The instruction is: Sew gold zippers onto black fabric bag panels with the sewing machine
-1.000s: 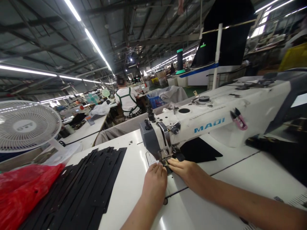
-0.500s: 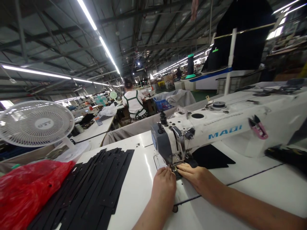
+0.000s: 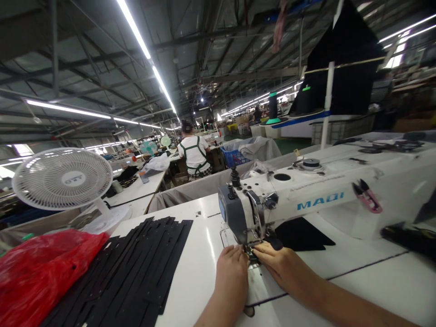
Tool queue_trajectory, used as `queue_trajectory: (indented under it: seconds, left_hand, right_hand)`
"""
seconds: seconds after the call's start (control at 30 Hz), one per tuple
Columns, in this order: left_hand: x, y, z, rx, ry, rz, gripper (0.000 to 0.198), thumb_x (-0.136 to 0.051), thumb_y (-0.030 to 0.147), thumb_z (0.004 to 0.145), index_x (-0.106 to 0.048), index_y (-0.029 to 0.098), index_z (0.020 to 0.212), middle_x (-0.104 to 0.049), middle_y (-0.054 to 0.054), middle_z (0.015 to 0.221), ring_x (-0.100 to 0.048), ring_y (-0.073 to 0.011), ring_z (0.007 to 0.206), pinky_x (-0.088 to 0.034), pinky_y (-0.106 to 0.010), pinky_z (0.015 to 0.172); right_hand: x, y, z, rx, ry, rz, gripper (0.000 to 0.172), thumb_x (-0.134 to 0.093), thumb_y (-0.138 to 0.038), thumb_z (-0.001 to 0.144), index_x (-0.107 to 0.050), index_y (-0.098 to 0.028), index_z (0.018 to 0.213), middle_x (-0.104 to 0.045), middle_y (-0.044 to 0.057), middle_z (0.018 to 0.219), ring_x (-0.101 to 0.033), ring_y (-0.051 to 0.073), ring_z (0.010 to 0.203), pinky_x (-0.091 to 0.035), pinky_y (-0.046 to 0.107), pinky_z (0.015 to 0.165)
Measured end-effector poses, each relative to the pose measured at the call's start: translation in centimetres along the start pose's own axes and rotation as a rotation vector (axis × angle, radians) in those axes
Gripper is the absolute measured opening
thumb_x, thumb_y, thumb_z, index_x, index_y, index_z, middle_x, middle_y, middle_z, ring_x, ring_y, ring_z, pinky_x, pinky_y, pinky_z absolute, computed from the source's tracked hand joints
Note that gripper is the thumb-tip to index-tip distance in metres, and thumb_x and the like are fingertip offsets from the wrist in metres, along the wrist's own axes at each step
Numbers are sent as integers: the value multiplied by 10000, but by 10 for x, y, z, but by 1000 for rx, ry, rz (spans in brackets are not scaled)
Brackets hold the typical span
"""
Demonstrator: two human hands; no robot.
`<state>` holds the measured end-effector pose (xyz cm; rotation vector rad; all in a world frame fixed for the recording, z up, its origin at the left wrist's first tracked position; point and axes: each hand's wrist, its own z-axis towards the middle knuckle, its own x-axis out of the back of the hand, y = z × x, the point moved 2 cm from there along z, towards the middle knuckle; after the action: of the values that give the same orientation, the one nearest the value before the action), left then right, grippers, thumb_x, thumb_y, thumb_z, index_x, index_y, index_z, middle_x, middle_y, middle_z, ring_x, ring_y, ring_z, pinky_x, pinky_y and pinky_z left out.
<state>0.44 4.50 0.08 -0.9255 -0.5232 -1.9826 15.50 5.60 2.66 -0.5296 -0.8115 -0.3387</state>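
Blue "MAQI" on machine [image 3: 306, 186] arm; fan [image 3: 63, 178] badge too blurred to read. Left hand [image 3: 233, 277] and right hand [image 3: 282, 265] low on bench [image 3: 374, 281], fingers out, unclenched, tips pressing small dark piece [image 3: 252, 255] at presser foot, mostly hidden. Black stack [image 3: 136, 272] well left of hands; red bag [image 3: 37, 272] touching its left side. Open white bench right of hands. Pink snips [image 3: 368, 197] on machine. Factory hall, strip lights overhead, person [image 3: 194, 152] seated further back.

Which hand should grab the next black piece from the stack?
Likely the left hand: the stack of black pieces lies on its side, nearer it; the right hand sits beyond, at the presser foot.
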Motion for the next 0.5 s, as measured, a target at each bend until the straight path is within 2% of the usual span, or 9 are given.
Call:
queue_trajectory:
  seconds: [0.13,0.23,0.3,0.37,0.43,0.5]
  left_hand:
    - [10,2,4,14,29,-32,173,-521,19,758,-603,171,774,-709,-49,855,-670,-181,770,-542,-338,780]
    - [18,3,2,28,43,-44,185,-512,35,746,-620,180,786,-699,-57,905,-663,-207,783,-560,-356,715]
    - [23,5,-5,62,52,-46,222,-494,54,749,-633,189,857,-672,-86,1010,-653,-229,841,-563,-376,708]
    - [27,10,-16,82,65,-52,253,-462,74,764,-632,193,908,-629,-118,1108,-637,-242,904,-559,-391,730]
    - [33,22,-25,26,48,-69,256,-447,104,784,-619,177,960,-605,-147,1147,-624,-246,947,-553,-388,755]
    - [41,40,-27,-115,-31,-88,319,-498,202,804,-559,125,1107,-588,-185,1172,-602,-264,1007,-541,-396,797]
  right_hand:
    - [-7,-2,-2,-18,14,9,336,-363,-55,837,-640,-207,953,-668,61,920,-637,174,843,-520,266,753]
    - [-6,3,-4,28,-9,-4,383,-348,-26,806,-626,-188,1013,-652,80,988,-616,181,910,-501,289,800]
    - [4,14,-6,55,-62,-68,460,-376,6,724,-601,-171,1085,-616,102,1097,-581,203,997,-479,329,849]
    - [20,31,-12,4,-122,-228,541,-402,30,632,-595,-157,1101,-583,125,1152,-554,240,1037,-470,384,855]
    - [36,45,-22,-109,-149,-397,503,-395,50,613,-630,-132,1019,-605,156,1075,-573,274,976,-478,435,808]
    - [44,41,-42,-160,-134,-521,421,-374,64,632,-655,-119,886,-636,164,949,-601,286,874,-486,461,761]
